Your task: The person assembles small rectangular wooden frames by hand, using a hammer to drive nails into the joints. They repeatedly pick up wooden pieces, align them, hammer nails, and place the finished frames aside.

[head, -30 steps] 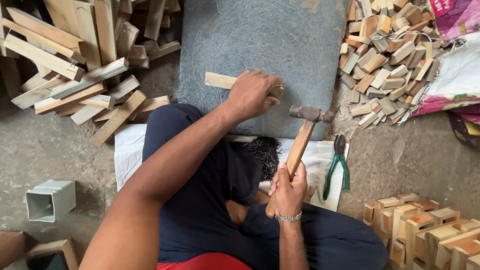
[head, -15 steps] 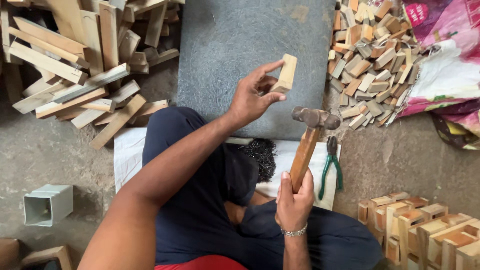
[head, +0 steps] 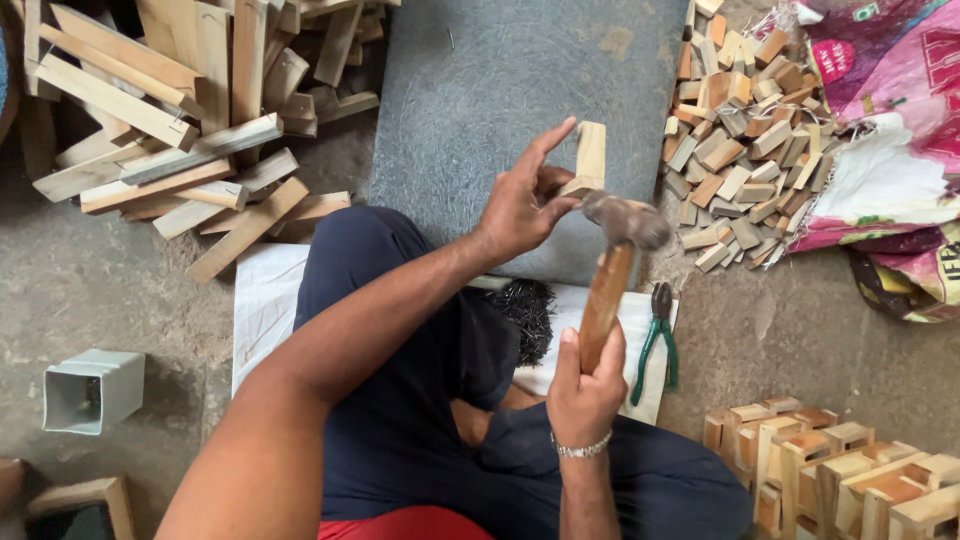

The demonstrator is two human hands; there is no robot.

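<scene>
Pale wood, clean and freshly cut, makes the small block that the left hand holds above the grey stone slab. The block is a short rectangular piece, standing almost upright, with a smaller piece joined at its lower end. The left fingers are closed on this lower end, with the index finger stretched up beside the block. The right hand grips the wooden handle of a hammer, the fingers wrapped tightly around it. The dark metal head of the hammer is just beside the lower part of the block and looks a little blurred. A heap of dark nails lies on a white cloth near the person's knee, and green-handled pliers lie on the same cloth. Long wooden strips are piled at the left, small wooden offcuts at the right.
</scene>
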